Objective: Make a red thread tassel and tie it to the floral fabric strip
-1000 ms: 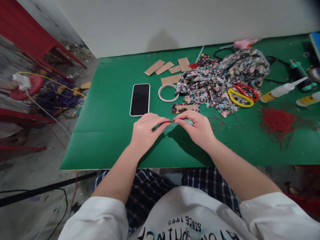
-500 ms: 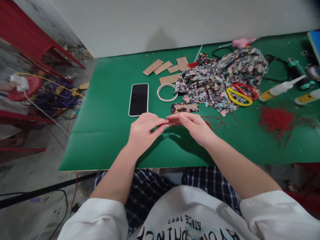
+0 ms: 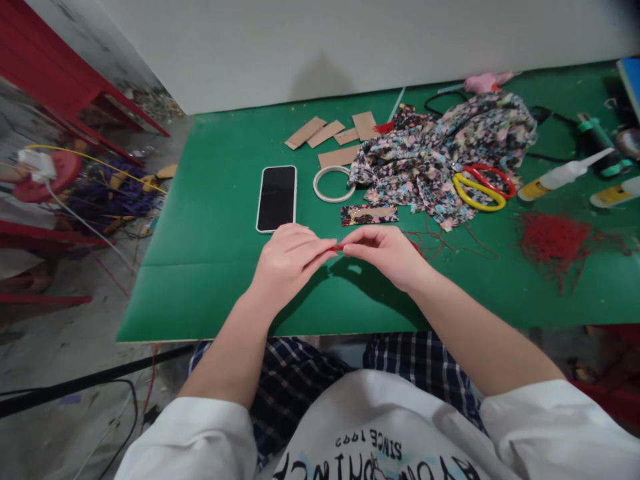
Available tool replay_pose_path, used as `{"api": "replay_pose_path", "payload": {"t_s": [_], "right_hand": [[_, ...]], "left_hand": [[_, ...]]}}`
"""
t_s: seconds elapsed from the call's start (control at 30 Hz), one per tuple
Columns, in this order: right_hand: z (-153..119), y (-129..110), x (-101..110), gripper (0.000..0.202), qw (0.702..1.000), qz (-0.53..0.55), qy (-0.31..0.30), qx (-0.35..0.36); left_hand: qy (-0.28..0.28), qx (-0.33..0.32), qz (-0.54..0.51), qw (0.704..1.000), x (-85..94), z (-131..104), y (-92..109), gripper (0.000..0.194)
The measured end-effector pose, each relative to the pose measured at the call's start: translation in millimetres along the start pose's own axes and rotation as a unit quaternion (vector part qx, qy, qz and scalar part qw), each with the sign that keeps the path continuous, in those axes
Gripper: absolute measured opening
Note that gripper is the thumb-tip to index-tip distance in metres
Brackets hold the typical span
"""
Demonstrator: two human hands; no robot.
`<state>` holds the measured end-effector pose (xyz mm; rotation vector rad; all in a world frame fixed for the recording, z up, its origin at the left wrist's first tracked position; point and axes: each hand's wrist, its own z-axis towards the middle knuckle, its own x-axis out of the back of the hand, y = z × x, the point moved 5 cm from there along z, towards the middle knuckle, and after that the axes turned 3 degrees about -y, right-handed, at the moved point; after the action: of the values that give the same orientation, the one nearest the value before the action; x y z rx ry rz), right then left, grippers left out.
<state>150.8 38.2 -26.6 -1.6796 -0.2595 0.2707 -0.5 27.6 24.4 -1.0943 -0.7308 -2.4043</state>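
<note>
Right hand [image 3: 387,255] in a pinch again

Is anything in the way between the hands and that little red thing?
Nothing that I can see: the left hand and the right hand both have fingertips at the small red piece. The floral strip lies beyond them on the green table, not in between.

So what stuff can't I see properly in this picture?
Head view: the red piece is mostly covered by the left hand and right hand, so its full shape is unclear.
Head view: the blades of the scissors seem hidden by the floral cloth.
Head view: the farther-right bottle is cut off by the right edge.
</note>
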Motion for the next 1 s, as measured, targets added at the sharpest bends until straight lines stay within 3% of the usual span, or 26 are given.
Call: {"api": "replay_pose_path", "payload": {"t_s": [0.23,0.6,1.0], "right_hand": [[-1,-6,3,0.007,0.994,-0.088,0.047,0.038],[1,-4,8,0.005,0.983,-0.166,0.072,0.029],[-2,-11,9,0.009,0.95,-0.275,0.101,0.107]], "left_hand": [[-0.009,-0.015,0.033,0.999,-1.8,-1,-1,0.014],[-0.033,-0.017,0.041,0.998,-6.6,-1,-5,0.016],[-0.055,0.037,0.037,0.997,-6.8,0,-12,0.017]]}}
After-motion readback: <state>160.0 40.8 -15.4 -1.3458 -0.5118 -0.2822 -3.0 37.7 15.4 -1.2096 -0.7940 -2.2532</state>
